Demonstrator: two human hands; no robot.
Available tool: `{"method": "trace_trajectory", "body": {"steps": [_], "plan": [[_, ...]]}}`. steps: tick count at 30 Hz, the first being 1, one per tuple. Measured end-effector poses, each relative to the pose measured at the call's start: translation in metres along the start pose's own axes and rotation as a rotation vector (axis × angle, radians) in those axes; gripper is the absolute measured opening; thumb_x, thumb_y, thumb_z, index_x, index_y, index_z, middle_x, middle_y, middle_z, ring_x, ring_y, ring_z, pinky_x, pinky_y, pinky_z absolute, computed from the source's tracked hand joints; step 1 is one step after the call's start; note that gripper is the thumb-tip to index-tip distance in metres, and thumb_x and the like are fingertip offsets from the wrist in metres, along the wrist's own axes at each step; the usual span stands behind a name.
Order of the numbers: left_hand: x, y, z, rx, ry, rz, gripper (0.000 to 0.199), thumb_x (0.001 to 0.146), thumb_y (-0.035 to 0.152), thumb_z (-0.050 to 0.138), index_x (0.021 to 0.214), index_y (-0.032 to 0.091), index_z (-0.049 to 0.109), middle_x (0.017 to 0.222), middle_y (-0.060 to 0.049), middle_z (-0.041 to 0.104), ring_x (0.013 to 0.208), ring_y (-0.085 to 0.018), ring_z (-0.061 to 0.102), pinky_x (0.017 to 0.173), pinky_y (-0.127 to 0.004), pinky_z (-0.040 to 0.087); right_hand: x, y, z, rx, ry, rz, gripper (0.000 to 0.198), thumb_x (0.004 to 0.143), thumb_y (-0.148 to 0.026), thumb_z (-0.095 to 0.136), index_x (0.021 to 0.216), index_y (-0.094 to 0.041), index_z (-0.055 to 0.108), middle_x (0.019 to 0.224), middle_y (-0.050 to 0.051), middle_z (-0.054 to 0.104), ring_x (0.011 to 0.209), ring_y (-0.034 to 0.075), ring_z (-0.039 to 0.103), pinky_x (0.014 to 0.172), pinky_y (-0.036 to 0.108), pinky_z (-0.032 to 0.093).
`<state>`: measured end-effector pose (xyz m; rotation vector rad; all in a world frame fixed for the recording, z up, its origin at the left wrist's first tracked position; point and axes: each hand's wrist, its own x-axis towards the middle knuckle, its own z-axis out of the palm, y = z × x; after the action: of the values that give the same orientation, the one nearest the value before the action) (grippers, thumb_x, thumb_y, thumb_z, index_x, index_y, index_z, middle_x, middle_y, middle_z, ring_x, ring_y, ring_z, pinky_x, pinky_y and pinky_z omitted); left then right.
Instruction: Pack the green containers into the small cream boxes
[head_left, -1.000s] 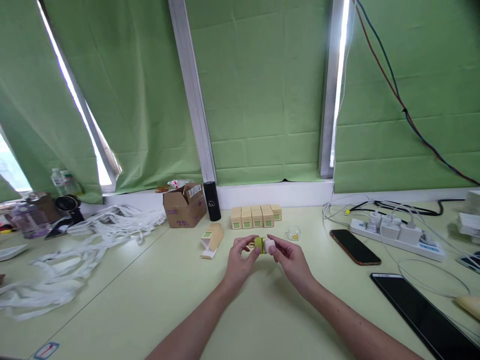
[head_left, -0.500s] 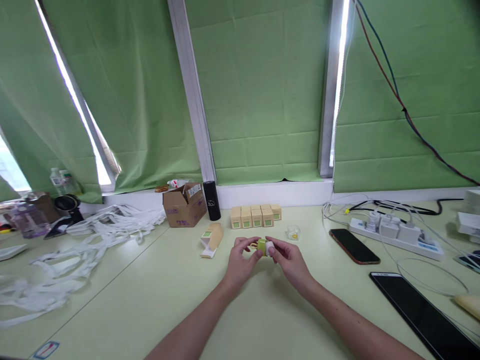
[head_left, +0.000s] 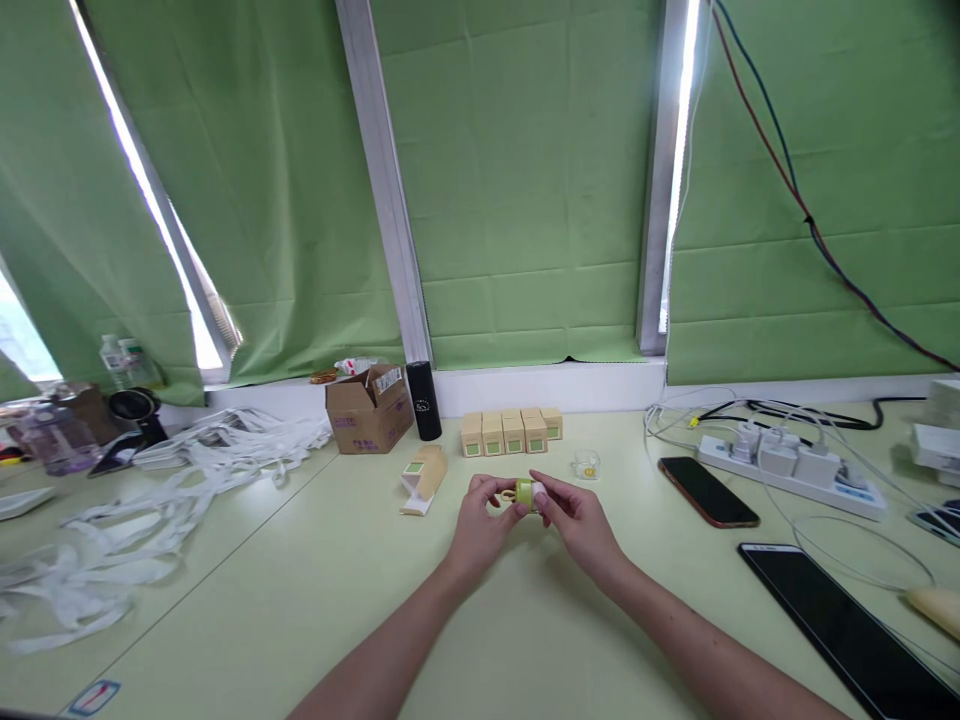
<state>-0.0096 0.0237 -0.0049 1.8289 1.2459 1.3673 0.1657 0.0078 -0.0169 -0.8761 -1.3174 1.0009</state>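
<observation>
A small yellow-green and white piece with a loop (head_left: 524, 492) is held level above the table between both hands. My left hand (head_left: 482, 522) pinches its green, looped end with thumb and fingertips. On the white end, the thumb and fingers of my right hand (head_left: 577, 518) are closed, hiding part of it. A small clear plastic piece with a yellow spot (head_left: 586, 464) lies beyond my right hand. To the left of my hands rests an opened kraft-paper box (head_left: 426, 476) with a green label. Several small kraft boxes (head_left: 513, 434) stand in a row behind.
A cardboard carton (head_left: 367, 415) and a black cylinder (head_left: 424, 400) stand at the back. White strips (head_left: 180, 490) spread across the left. At right are a phone (head_left: 707, 491), a power strip (head_left: 795, 470) with tangled cables and a black tablet (head_left: 847, 630).
My right fingers have shifted slightly on the white end, with the index finger a little higher. Both hands otherwise stay in place, and the surrounding things have not moved.
</observation>
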Motion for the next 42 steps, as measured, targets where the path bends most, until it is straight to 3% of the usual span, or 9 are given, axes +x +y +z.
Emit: {"method": "trace_trajectory", "body": {"steps": [7, 11, 15, 18, 20, 23, 32, 36, 42], "plan": [[0.0, -0.003, 0.0, -0.01, -0.031, 0.029, 0.055, 0.073, 0.068, 0.074, 0.095, 0.018, 0.077, 0.097, -0.008, 0.062, 0.083, -0.021, 0.056, 0.079, -0.035, 0.051, -0.002, 0.0, 0.003, 0.02, -0.001, 0.013, 0.064, 0.08, -0.06, 0.075, 0.125, -0.015, 0.073, 0.086, 0.007, 0.076, 0.064, 0.016, 0.059, 0.065, 0.033, 0.054], [-0.001, -0.003, 0.001, 0.026, -0.07, 0.05, 0.055, 0.078, 0.069, 0.068, 0.097, 0.018, 0.078, 0.096, -0.008, 0.061, 0.082, -0.021, 0.056, 0.079, -0.036, 0.051, -0.001, -0.003, 0.005, 0.073, -0.013, 0.048, 0.065, 0.077, -0.06, 0.077, 0.122, -0.013, 0.073, 0.072, 0.004, 0.072, 0.06, 0.016, 0.059, 0.064, 0.033, 0.054], [-0.005, 0.002, 0.003, 0.087, -0.032, 0.057, 0.049, 0.084, 0.06, 0.069, 0.113, 0.022, 0.075, 0.103, -0.009, 0.062, 0.088, -0.022, 0.059, 0.083, -0.039, 0.053, 0.0, -0.007, 0.007, 0.131, -0.019, 0.032, 0.057, 0.075, -0.058, 0.08, 0.11, -0.015, 0.075, 0.08, 0.006, 0.074, 0.059, 0.014, 0.058, 0.061, 0.032, 0.053], [-0.01, 0.008, 0.005, 0.095, -0.015, 0.172, 0.047, 0.088, 0.048, 0.07, 0.129, 0.026, 0.066, 0.121, -0.012, 0.062, 0.109, -0.026, 0.059, 0.088, -0.04, 0.053, 0.0, -0.009, 0.008, 0.154, 0.001, 0.033, 0.052, 0.074, -0.057, 0.081, 0.105, -0.016, 0.074, 0.086, 0.007, 0.075, 0.059, 0.014, 0.059, 0.06, 0.031, 0.053], [-0.013, 0.012, 0.005, 0.097, -0.042, 0.266, 0.046, 0.091, 0.039, 0.069, 0.134, 0.027, 0.061, 0.132, -0.013, 0.06, 0.12, -0.028, 0.056, 0.091, -0.041, 0.054, 0.0, -0.009, 0.008, 0.166, 0.012, 0.04, 0.05, 0.074, -0.057, 0.081, 0.103, -0.017, 0.073, 0.088, 0.007, 0.075, 0.06, 0.014, 0.06, 0.06, 0.031, 0.053], [-0.016, 0.014, 0.007, 0.091, -0.111, 0.323, 0.041, 0.096, 0.029, 0.061, 0.136, 0.027, 0.057, 0.135, -0.012, 0.057, 0.119, -0.026, 0.059, 0.091, -0.041, 0.056, -0.001, -0.007, 0.008, 0.185, 0.028, 0.047, 0.046, 0.074, -0.056, 0.081, 0.098, -0.018, 0.071, 0.09, 0.006, 0.073, 0.061, 0.014, 0.061, 0.06, 0.031, 0.053], [-0.019, 0.011, 0.009, 0.066, -0.169, 0.284, 0.044, 0.102, 0.031, 0.05, 0.145, 0.025, 0.05, 0.145, -0.013, 0.055, 0.121, -0.026, 0.063, 0.096, -0.043, 0.06, -0.004, -0.006, 0.011, 0.236, 0.018, 0.082, 0.044, 0.073, -0.054, 0.084, 0.093, -0.019, 0.067, 0.094, 0.005, 0.072, 0.065, 0.016, 0.066, 0.063, 0.032, 0.057], [-0.019, 0.01, 0.009, 0.04, -0.186, 0.262, 0.046, 0.102, 0.033, 0.05, 0.147, 0.024, 0.048, 0.142, -0.014, 0.058, 0.112, -0.024, 0.068, 0.095, -0.043, 0.061, -0.003, -0.004, 0.01, 0.241, 0.007, 0.087, 0.045, 0.074, -0.054, 0.083, 0.093, -0.018, 0.066, 0.094, 0.005, 0.071, 0.066, 0.016, 0.067, 0.062, 0.032, 0.057], [-0.016, 0.009, 0.012, -0.168, -0.176, 0.111, 0.048, 0.101, 0.04, 0.051, 0.145, 0.02, 0.048, 0.131, -0.014, 0.064, 0.1, -0.022, 0.07, 0.088, -0.039, 0.061, -0.005, -0.008, 0.007, 0.245, -0.056, 0.032, 0.046, 0.075, -0.049, 0.084, 0.103, -0.018, 0.066, 0.097, 0.007, 0.073, 0.069, 0.017, 0.066, 0.067, 0.034, 0.059]]}}
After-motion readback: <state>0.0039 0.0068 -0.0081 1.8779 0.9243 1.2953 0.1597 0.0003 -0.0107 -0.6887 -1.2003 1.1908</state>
